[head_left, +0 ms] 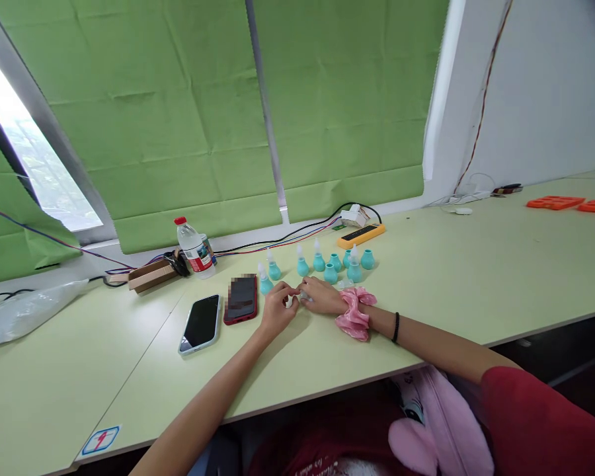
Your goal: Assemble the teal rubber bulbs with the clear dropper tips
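Observation:
My left hand (279, 309) is closed, thumb and forefinger pinched near the fingertips of my right hand (322, 296). My right hand, with a pink scrunchie (356, 314) at its wrist, is also closed, fingers curled around a small clear plastic piece (305, 297). What my left fingertips grip is too small to make out. Just beyond the hands stand several teal squeeze bulbs; one bulb (265, 284) carries a clear pointed nozzle, while another bulb (330, 273) shows an open neck. Small clear pieces (346, 283) lie beside my right wrist.
Two phones lie left of my hands: one white-edged (199, 324), one red-cased (240, 299). Behind them are a red-capped bottle (196, 248) and an open cardboard box (152, 276). A yellow power strip (361, 236) and cables run along the back. Orange trays (555, 202) sit far right.

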`<state>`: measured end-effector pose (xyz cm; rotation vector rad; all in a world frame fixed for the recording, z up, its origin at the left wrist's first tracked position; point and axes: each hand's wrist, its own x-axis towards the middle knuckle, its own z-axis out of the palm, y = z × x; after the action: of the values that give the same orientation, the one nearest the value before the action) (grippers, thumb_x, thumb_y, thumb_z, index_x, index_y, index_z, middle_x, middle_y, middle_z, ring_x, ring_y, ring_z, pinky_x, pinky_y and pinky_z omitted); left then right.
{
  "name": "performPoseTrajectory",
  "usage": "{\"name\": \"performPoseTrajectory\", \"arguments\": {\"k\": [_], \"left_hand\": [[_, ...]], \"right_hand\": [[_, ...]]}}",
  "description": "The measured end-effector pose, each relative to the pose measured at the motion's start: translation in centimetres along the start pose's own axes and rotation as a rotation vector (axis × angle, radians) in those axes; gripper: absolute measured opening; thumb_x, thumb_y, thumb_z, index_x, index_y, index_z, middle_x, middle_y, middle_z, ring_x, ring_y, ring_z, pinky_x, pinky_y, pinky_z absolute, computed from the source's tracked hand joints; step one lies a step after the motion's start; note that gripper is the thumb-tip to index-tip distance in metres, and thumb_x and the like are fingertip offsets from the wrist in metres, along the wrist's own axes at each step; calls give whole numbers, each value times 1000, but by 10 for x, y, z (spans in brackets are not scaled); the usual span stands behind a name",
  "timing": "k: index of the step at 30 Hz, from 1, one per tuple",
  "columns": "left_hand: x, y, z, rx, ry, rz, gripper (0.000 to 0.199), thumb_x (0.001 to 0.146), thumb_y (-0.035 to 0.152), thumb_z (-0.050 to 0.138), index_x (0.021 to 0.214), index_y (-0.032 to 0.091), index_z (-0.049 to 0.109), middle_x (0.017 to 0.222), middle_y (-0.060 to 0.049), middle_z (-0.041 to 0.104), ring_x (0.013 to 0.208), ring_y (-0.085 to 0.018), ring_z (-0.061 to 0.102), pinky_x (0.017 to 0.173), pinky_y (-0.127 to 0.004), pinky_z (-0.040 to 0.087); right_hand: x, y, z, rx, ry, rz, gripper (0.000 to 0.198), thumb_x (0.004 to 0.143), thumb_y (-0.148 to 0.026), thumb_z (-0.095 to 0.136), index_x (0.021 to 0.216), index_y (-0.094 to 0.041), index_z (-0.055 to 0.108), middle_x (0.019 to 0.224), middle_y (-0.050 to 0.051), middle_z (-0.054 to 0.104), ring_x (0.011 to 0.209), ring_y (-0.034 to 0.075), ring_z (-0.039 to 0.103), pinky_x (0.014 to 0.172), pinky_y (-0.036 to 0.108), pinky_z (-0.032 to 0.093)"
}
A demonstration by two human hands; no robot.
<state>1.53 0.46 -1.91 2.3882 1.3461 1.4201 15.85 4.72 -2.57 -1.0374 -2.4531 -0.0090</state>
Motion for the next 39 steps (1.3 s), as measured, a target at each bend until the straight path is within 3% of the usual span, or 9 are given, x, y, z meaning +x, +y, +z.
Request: {"name": "performPoseTrajectory", "arguments": {"k": [4,9,13,17,21,27,33,39], "left_hand": [[-2,4,2,-23,-147,65,21,62,6,46,68,15,63,64,-1,50,47,-5,41,48,-18,37],[-4,-8,5,-67,-268,8,22,62,5,45,69,14,63,68,-2,53,49,-5,44,49,-18,39],[-2,-15,7,-94,-208,-56,19,62,5,45,67,13,62,67,-3,54,52,-7,46,50,-18,42],[1,-16,5,-161,-74,-125,11,60,7,49,59,13,58,64,-2,53,58,-9,49,50,-18,45],[5,-18,2,-303,27,-247,9,54,7,52,58,13,58,61,-1,55,59,-10,52,54,-21,47],[11,-15,-6,-648,76,-538,13,50,14,61,63,11,60,53,1,56,51,-12,55,55,-26,49],[11,-12,-9,-773,-16,-557,22,49,20,69,67,10,62,56,-1,60,51,-12,56,56,-26,49],[12,-7,-11,-903,-54,-661,29,46,22,73,69,7,63,62,-6,63,57,-16,59,64,-31,50]], "right_hand": [[1,1,1,102,30,-7,20,67,-13,52,86,-17,58,93,10,53,82,20,52,71,30,43],[4,5,2,145,122,-17,28,64,-7,52,90,-16,56,104,10,52,94,22,49,81,32,41],[3,2,-3,282,264,-88,33,66,-9,50,97,-18,54,106,8,53,99,19,47,84,29,41],[-3,-7,-10,522,341,-75,30,64,-17,55,95,-18,55,92,5,58,77,15,54,62,25,48],[-11,-15,-12,764,246,-20,27,63,-25,57,88,-15,58,80,3,58,58,9,51,49,20,45],[-17,-19,-12,1041,169,80,34,58,-22,63,90,-13,54,89,5,56,62,9,53,55,21,47],[-15,-16,-4,1074,198,184,39,56,-15,60,94,-14,51,97,7,54,62,9,56,59,23,49],[-13,-13,-2,1088,227,148,36,58,-14,57,94,-15,50,102,6,51,71,12,59,67,27,50]]}}
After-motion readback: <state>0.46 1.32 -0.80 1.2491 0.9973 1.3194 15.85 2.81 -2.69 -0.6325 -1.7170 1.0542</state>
